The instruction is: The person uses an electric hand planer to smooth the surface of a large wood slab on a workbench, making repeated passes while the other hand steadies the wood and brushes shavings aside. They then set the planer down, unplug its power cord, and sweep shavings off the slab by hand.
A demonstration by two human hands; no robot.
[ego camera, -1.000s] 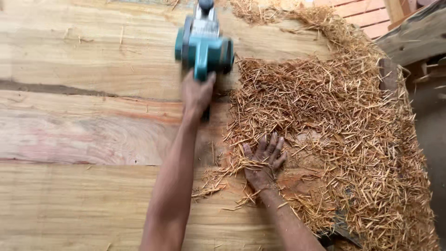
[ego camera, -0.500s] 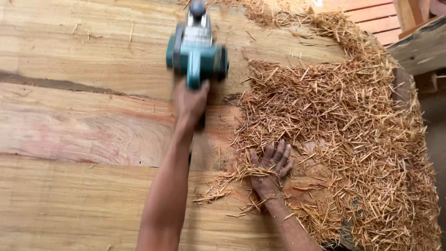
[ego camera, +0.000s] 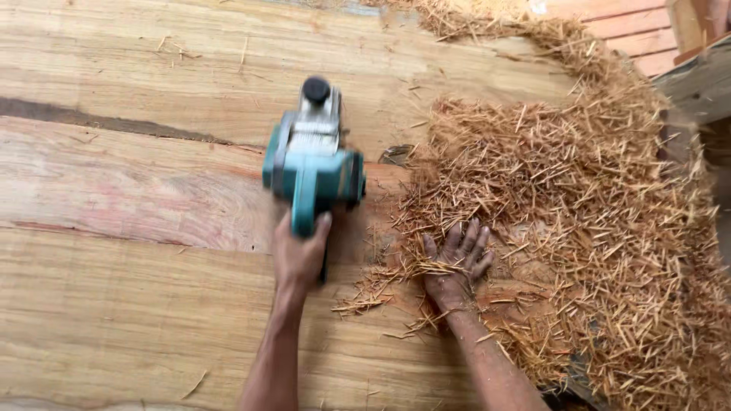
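A teal electric hand planer [ego camera: 312, 156] with a black knob at its far end rests on a broad slab of pale wood [ego camera: 129, 304]. My left hand [ego camera: 298, 255] is closed around the planer's rear handle. My right hand [ego camera: 455, 262] lies flat on the slab with fingers spread, at the edge of a thick heap of wood shavings [ego camera: 579, 221], some strands lying over the fingers.
A dark crack [ego camera: 106, 122] runs across the slab at upper left. Shavings cover the slab's right side up to its edge. Reddish planks [ego camera: 632, 38] and a grey timber beam [ego camera: 700, 84] stand at the upper right.
The planer and my left hand have come back toward me along the slab. My right hand stays pressed in the shavings at about the same spot.
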